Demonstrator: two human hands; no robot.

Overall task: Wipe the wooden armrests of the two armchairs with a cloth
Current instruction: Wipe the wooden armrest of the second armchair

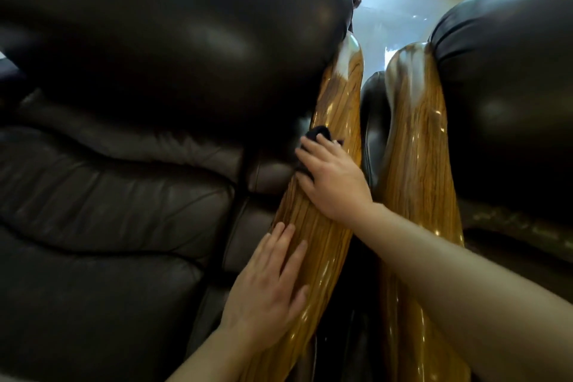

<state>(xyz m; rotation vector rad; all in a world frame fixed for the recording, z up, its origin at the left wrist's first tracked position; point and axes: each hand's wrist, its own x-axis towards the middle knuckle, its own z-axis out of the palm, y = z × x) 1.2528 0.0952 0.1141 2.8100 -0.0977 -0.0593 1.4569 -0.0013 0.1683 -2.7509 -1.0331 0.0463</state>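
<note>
I see two dark leather armchairs side by side. The left armchair point(124, 180) fills the view from 7 to 12 o'clock; the right armchair point(502, 102) occupies 1 to 3 o'clock. Between them run two glossy wooden armrests, near each other but apart. The left armrest point(335, 96) extends from 12 o'clock down to 6 o'clock; the right armrest point(415, 149) runs parallel, just beside it at the 3 o'clock side.

My right hand point(335, 177) lies palm-down near frame centre on the left armrest, forearm entering from 4 o'clock across the right armrest. It presses a dark cloth point(319, 135) against the wood. The cloth sits under the fingers and protrudes past the fingertips toward 12 o'clock; the fingers are curved over it, holding it flat rather than clenched.

My left hand point(269, 282) rests at 7 o'clock of the right hand, flat on the same armrest's near section, fingers extended, grasping nothing.
</note>
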